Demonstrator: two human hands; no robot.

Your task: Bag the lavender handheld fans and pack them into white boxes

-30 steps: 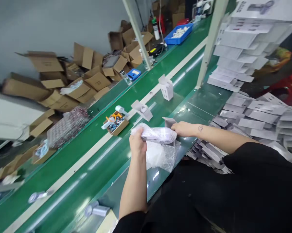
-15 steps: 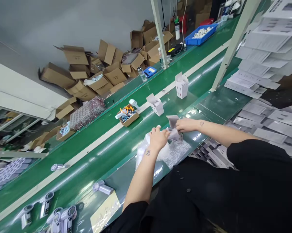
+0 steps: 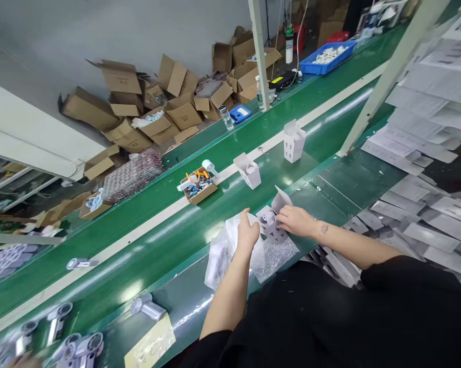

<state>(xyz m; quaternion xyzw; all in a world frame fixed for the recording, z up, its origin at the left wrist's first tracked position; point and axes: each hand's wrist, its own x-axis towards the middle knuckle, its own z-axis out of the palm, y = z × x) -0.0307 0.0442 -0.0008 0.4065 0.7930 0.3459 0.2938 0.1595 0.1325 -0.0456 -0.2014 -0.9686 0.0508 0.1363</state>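
A small white carton (image 3: 277,234) stands with its lid flap raised, and a pale rounded item (image 3: 268,219) shows inside its mouth. My right hand (image 3: 296,221) grips the carton at its flap side, fingers bent over the rim. Left of the carton is my left hand (image 3: 247,233), thumb and forefinger apart, nothing visible in it; its other fingers are partly hidden. Bubble-wrap bags (image 3: 217,258) lie under and around that hand, and more bubble wrap (image 3: 278,258) spreads beneath the carton.
Two open white cartons (image 3: 247,171) (image 3: 294,142) stand on the green conveyor (image 3: 146,245). A cardboard tray (image 3: 202,191) holds small parts. Handheld fans (image 3: 90,347) lie lower left, near another person's blurred hand (image 3: 25,361). Flattened cartons (image 3: 425,199) are stacked right; a metal post (image 3: 376,97) rises nearby.
My left hand has drawn back from the carton's mouth, its forefinger now raised. My right hand stays at the carton, whose opening now shows the item inside. Another person's hand has appeared lower left.
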